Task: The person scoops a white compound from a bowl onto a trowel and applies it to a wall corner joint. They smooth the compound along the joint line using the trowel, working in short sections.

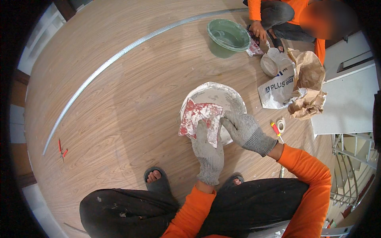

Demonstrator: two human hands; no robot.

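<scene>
My left hand (207,152), in a grey knit glove, grips a red putty spreader (203,113) smeared with white compound. The thumb lies over its face. My right hand (244,129), gloved the same way, has its fingers closed at the spreader's right edge; its fingertips are partly hidden. Both hands are over a round white bucket (230,95) coated inside with pale compound. The spreader covers part of the bucket's near left rim.
A green basin (228,37) stands farther off, near a crouching co-worker (274,16). Right are an opened paper sack (278,89), a tape roll (281,125) and a screwdriver (275,129). Left lie a long perforated metal strip (115,59) and red-handled pliers (62,150). A stair railing (347,174) is far right.
</scene>
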